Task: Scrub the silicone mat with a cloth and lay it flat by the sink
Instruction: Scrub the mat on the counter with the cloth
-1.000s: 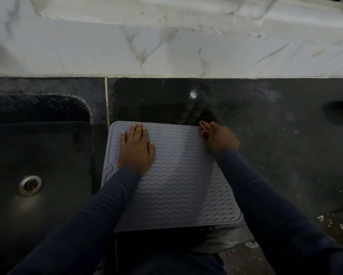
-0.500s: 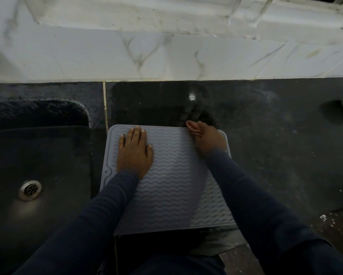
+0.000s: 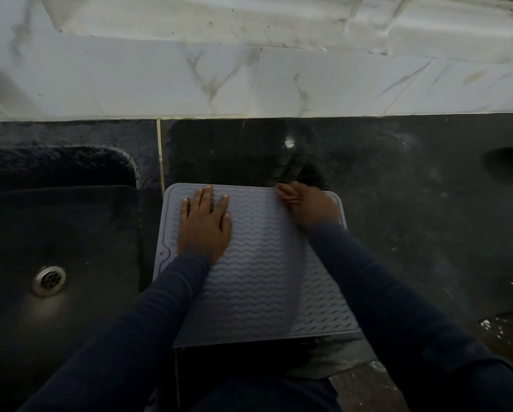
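A person rests the left hand (image 3: 204, 226), fingers straight, on a grey mat (image 3: 258, 281) lying flat on the dark counter (image 3: 412, 218) just right of the sink (image 3: 59, 233), while the right hand (image 3: 307, 208) curls at the mat's far edge, grip unclear.

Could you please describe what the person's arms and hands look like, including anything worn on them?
Both arms wear dark navy long sleeves; the left sleeve and right sleeve each end at the wrist. The left hand and right hand are bare, without gloves. No watch or bracelet shows; rings cannot be made out.
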Demonstrator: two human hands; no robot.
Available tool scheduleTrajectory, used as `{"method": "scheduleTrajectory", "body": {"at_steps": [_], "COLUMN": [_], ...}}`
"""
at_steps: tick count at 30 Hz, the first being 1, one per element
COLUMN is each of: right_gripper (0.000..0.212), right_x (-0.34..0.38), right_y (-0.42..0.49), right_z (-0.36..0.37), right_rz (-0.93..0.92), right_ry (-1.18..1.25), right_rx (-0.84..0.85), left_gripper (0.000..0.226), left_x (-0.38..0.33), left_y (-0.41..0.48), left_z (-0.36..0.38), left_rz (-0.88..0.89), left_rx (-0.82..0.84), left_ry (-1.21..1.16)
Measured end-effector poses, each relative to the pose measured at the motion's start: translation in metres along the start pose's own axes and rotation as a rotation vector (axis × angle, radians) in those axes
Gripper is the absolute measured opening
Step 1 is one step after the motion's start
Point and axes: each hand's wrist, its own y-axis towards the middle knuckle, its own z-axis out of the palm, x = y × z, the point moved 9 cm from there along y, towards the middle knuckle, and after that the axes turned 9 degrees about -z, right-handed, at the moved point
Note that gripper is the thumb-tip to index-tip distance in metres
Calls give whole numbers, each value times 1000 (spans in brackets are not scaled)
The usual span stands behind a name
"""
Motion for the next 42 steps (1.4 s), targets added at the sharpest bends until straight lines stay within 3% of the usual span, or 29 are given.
{"method": "scheduleTrajectory", "body": {"at_steps": [2,4,7,10,12,15,19,21,24,27,30,33,35,37,42], "right_gripper": [49,41,31,31,29,42,43,38,30,29,32,52,67,67,46], "right_x": [-39,-44,22,104,113,74,-24,-39,27,109,91,16,-31,-44,88], "right_y": [1,3,-1,-25,-31,-31,-24,-20,-23,-35,-30,-33,-35,-33,-24], "right_z": [-13,-22,-22,21,34,21,-11,-21,-2,42,39,18,0,-15,24], "right_rz": [105,153,-31,-221,-206,-297,-47,90,-53,-208,-205,-107,81,249,-109], "right_ry": [-25,-114,-86,81,181,2,-142,-162,4,112,58,39,32,38,46], "right_rx": [-17,-7,-62,44,65,94,70,21,-74,42,83,101,67,14,106], "left_gripper": [56,56,57,55,54,55,54,53,50,50,50,52,53,51,53], "left_x": [0,0,0,-1,-1,-1,0,0,1,-1,0,0,1,0,1], "left_y": [0,1,0,-1,-1,-1,0,1,0,0,1,1,1,0,2], "left_z": [-1,0,0,0,-1,-3,-1,-1,1,0,-1,-1,-1,-2,-1], "left_rz": [-9,-13,-14,0,3,-4,5,0,-15,12,5,-4,-10,-8,-5], "left_rx": [3,10,14,36,31,8,-12,-28,-33,-19,-24,-16,-17,-32,-19], "left_ry": [-3,-5,-8,6,9,-32,-29,-20,-20,-7,-12,-21,-23,-22,-13]}}
